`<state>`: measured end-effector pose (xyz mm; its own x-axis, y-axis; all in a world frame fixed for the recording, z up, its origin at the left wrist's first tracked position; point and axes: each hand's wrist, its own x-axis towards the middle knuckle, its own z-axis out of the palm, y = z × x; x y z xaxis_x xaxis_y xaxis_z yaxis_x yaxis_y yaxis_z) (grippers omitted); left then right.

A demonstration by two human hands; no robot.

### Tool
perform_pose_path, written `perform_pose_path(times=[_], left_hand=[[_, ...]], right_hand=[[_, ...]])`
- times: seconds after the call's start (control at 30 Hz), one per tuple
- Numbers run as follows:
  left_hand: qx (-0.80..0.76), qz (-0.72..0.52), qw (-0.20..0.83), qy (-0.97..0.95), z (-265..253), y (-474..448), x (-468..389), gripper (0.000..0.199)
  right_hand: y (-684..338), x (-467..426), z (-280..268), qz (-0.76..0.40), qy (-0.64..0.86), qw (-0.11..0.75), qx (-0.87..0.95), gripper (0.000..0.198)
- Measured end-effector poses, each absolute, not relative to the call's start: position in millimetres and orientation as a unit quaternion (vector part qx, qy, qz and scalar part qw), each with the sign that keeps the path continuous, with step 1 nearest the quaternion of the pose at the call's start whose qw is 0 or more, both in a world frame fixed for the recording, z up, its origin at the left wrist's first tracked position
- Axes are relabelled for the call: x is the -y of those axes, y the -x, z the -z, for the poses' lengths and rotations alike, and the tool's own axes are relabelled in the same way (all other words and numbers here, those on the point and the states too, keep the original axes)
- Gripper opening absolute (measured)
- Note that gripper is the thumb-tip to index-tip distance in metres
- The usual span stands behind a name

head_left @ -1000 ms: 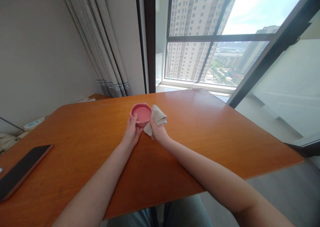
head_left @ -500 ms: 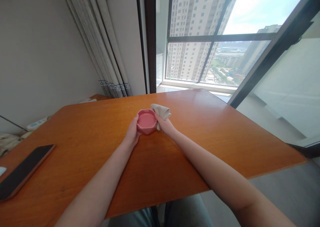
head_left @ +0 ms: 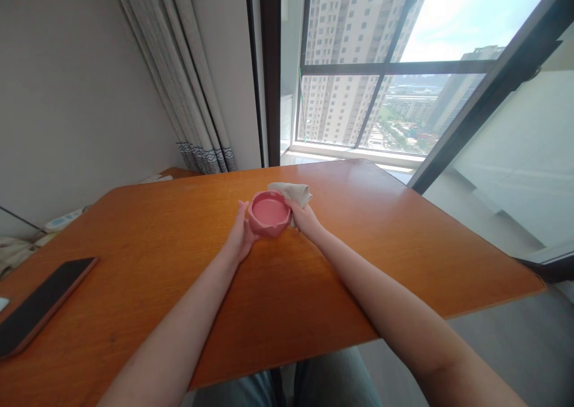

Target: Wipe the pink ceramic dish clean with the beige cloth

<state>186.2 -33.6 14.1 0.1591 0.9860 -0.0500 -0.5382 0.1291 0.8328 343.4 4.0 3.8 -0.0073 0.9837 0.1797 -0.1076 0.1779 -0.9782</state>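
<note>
A pink ashtray (head_left: 269, 211) with faceted sides and a notched rim is held over the middle of the wooden table, tilted slightly towards me. My left hand (head_left: 243, 233) cups its left side from below, the thumb raised off the rim and the fingers partly hidden beneath. At the right side, my right hand (head_left: 304, 216) pinches a light grey cloth (head_left: 293, 192) against the ashtray's rim. The cloth is bunched behind that hand and spreads along the far edge of the ashtray. My right fingertips are mostly hidden.
The orange-brown table (head_left: 179, 311) reaches under both forearms. A dark flat slab with a brown edge (head_left: 45, 305), perhaps a phone, lies at the left. Beyond the table hang grey curtains (head_left: 179, 72), beside a large window (head_left: 350, 108). A white object (head_left: 3, 303) shows at the left edge.
The ashtray has shifted slightly right and tilted towards me. My left thumb has come off its rim. My right hand and the cloth have moved a little right along its edge.
</note>
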Motion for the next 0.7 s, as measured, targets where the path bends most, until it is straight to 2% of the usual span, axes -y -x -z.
perform_pose_path(times=[0.13, 0.27, 0.37, 0.47, 0.53, 0.6, 0.7], left_hand=[[-0.388, -0.591, 0.624, -0.333, -9, -189, 29, 0.039], [-0.319, -0.687, 0.584, -0.293, -9, -189, 22, 0.034], [-0.282, -0.710, 0.572, -0.299, -9, -188, 21, 0.037], [-0.269, -0.675, 0.606, -0.322, -8, -187, 22, 0.045], [-0.267, -0.649, 0.634, -0.326, -9, -185, 24, 0.044], [-0.294, -0.616, 0.659, -0.317, -11, -184, 26, 0.043], [-0.344, -0.547, 0.690, -0.326, -11, -183, 29, 0.052]], right_hand=[[-346, -5, 0, -0.493, 0.392, 0.536, 0.562, 0.045], [-331, 6, 5, -0.470, 0.424, 0.547, 0.548, 0.054], [-318, 16, 5, -0.492, 0.425, 0.539, 0.536, 0.057], [-312, 20, 2, -0.500, 0.427, 0.546, 0.520, 0.057], [-316, 19, -1, -0.484, 0.439, 0.568, 0.500, 0.055], [-325, 14, -3, -0.471, 0.463, 0.584, 0.472, 0.049], [-340, 4, -2, -0.475, 0.478, 0.576, 0.462, 0.041]])
